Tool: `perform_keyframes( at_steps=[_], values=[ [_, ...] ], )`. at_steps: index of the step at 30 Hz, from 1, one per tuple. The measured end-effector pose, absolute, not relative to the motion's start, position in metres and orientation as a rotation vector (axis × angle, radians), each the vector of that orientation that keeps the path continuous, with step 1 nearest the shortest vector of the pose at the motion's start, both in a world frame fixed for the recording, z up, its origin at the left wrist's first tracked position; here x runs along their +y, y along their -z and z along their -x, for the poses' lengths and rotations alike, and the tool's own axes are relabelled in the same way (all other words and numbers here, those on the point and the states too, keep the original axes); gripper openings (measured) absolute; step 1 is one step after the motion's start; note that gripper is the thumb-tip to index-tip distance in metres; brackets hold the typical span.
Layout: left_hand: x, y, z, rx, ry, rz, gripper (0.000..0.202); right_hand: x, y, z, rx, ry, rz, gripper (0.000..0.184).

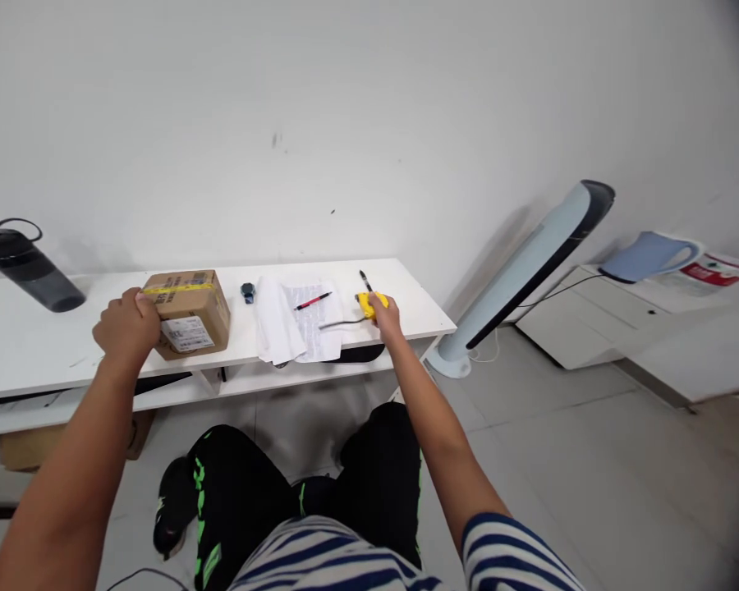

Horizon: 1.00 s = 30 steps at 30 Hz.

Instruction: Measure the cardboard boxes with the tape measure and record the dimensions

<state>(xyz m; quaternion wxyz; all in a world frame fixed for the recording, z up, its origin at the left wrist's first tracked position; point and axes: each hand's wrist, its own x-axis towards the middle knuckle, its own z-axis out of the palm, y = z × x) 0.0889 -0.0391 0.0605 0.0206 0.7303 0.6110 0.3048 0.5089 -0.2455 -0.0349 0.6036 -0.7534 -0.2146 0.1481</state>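
My left hand [128, 327] grips the left side of a brown cardboard box [194, 308], its fingers closed round the edge. The box stands on a white shelf table [419, 308] and bears a white label and a strip of yellow tape along its top. At the right end of the table, my right hand [387, 316] is closed around a yellow tape measure [371, 304] with a dark strap. Left of that hand lie printed papers [311, 332], with a red-and-black pen [313, 300] on top. A black pen or marker [365, 281] lies just behind the tape measure.
Between box and papers sits a dark watch [247, 291]. A dark water bottle [34, 267] stands at the left. A tower fan [523, 271] rises from the floor to the right, near a white cabinet [572, 316] holding a blue jug [646, 256]. Below the table is another cardboard box [25, 447].
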Motion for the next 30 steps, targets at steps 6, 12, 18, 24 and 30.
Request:
perform_keyframes(
  at_steps=[6, 12, 18, 24, 30],
  values=[
    [-0.074, -0.054, -0.139, 1.861, -1.412, -2.447, 0.064, -0.267, 0.067, -0.567, -0.589, -0.213, 2.114, 0.052],
    [-0.109, 0.004, -0.234, 0.879, -0.506, -3.038, 0.054, -0.235, 0.063, -0.573, -0.573, -0.165, 2.288, 0.051],
    [-0.086, 0.055, -0.265, 0.762, -0.167, -2.954, 0.059, -0.178, 0.047, -0.544, -1.232, 0.099, 2.381, 0.05],
    [-0.081, 0.067, -0.26, 0.804, -0.191, -2.915, 0.06, -0.127, 0.045, -0.528, -1.78, -0.133, 2.248, 0.032],
    [-0.08, 0.068, -0.261, 0.804, -0.236, -2.843, 0.057, -0.153, 0.069, -0.5, -1.207, -0.19, 1.877, 0.052]
  ],
)
